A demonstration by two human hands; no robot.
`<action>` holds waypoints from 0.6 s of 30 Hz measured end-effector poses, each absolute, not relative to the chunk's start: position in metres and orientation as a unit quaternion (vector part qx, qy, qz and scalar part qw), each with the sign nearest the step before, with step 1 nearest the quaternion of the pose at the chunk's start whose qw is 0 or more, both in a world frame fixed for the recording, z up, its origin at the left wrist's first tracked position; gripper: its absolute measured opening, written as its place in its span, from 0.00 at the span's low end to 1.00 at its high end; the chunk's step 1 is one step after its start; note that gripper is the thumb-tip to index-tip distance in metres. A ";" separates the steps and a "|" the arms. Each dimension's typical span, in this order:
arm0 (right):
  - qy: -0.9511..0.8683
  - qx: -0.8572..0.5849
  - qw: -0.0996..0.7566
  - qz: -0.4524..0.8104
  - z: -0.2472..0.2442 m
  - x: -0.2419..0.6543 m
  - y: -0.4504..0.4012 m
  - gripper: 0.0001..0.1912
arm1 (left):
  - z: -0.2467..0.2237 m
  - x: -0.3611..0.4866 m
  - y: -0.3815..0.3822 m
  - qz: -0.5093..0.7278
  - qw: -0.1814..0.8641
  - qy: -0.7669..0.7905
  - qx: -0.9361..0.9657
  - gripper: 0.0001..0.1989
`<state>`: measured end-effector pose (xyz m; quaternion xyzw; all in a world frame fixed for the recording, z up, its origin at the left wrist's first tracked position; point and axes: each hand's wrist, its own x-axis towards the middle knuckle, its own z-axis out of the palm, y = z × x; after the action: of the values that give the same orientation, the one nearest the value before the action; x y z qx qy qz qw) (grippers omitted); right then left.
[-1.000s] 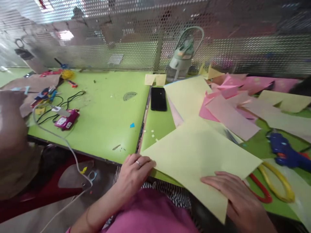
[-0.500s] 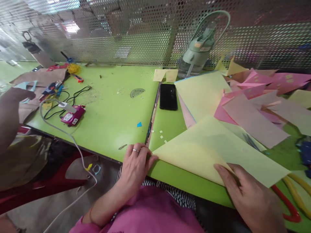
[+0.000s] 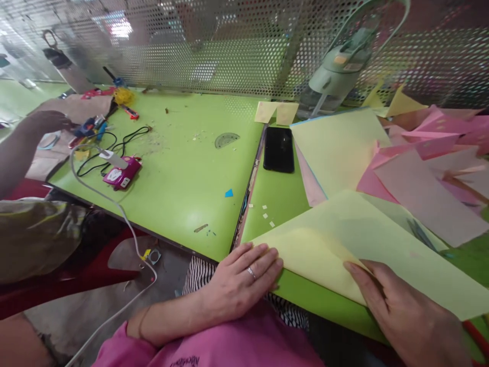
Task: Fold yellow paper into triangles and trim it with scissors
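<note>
A large pale yellow paper (image 3: 324,239), folded over on itself, lies along the table's front edge. My left hand (image 3: 248,272), with a ring on one finger, rests flat on the paper's left corner, its fingers stretched out. At the lower right my right hand (image 3: 405,306) pinches the paper's front edge between thumb and fingers. Behind the folded sheet is another yellow sheet (image 3: 336,148) with a blue edge, and pink paper pieces (image 3: 431,188) are heaped to its right. A black phone (image 3: 278,149) lies left of these sheets.
A green bottle (image 3: 332,76) stands by the mesh partition (image 3: 229,46). On the left are a pink power adapter (image 3: 122,172) with cables, a protractor (image 3: 226,140) and tools on brown material. Another person's arm (image 3: 26,142) reaches in from the far left. Small paper scraps are scattered about.
My left hand has shifted right onto the paper and flattened. My right hand still pinches the sheet. The view has shifted slightly, and the other person's hand has moved across the brown material.
</note>
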<state>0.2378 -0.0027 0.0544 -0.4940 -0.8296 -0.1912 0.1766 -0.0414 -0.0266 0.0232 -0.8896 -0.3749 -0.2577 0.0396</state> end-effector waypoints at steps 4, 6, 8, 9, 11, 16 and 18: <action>-0.853 -0.418 0.113 -0.290 0.055 0.240 -0.002 0.20 | 0.016 -0.040 -0.031 -0.226 0.056 -0.377 -0.897 0.25; -0.856 -0.407 0.101 -0.301 0.054 0.241 -0.002 0.21 | 0.014 -0.040 -0.034 -0.207 0.068 -0.380 -0.899 0.28; -0.859 -0.399 0.091 -0.308 0.054 0.242 -0.002 0.22 | 0.013 -0.041 -0.036 -0.186 0.078 -0.379 -0.903 0.29; -0.858 -0.401 0.088 -0.309 0.054 0.242 -0.003 0.23 | 0.012 -0.041 -0.037 -0.179 0.082 -0.379 -0.904 0.30; -0.860 -0.402 0.079 -0.303 0.054 0.243 -0.003 0.24 | 0.012 -0.041 -0.038 -0.167 0.088 -0.378 -0.906 0.30; -0.860 -0.401 0.080 -0.305 0.051 0.246 -0.002 0.23 | 0.010 -0.040 -0.038 -0.151 0.090 -0.377 -0.909 0.30; -0.858 -0.410 0.071 -0.303 0.050 0.248 -0.002 0.24 | 0.010 -0.039 -0.038 -0.151 0.089 -0.381 -0.908 0.30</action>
<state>0.2479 -0.0023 0.0501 -0.4096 -0.8577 -0.3027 0.0705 -0.0388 -0.0381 0.0097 -0.9078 -0.3809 -0.1512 0.0895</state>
